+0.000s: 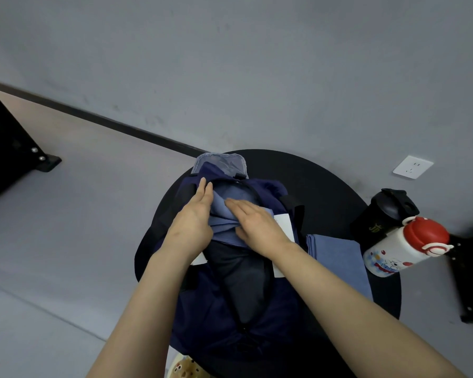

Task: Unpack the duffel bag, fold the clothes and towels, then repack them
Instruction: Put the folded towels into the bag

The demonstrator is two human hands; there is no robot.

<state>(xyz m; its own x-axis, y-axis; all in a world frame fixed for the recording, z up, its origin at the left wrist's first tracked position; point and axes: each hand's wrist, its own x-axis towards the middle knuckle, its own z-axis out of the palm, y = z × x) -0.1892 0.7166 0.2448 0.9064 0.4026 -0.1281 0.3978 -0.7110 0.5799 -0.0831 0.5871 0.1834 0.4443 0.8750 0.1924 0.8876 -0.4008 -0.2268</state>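
Observation:
A navy duffel bag [216, 317] lies open on a round black table [328, 181]. Inside its opening sit a folded blue cloth [224, 227] and, nearer me, a dark garment [241, 274]. My left hand [194, 216] lies along the left side of the blue cloth with straight fingers, at the bag's rim. My right hand [254, 222] presses flat on top of the same cloth. A second folded blue towel [336, 263] rests on the table to the right of the bag. A grey-blue flap [221, 165] sticks up at the bag's far end.
A black tumbler [382, 216] and a white bottle with a red cap [404, 246] stand at the table's right edge. A wall socket [413, 167] is behind them. Black furniture stands at far left [8, 148] and at right [470, 274].

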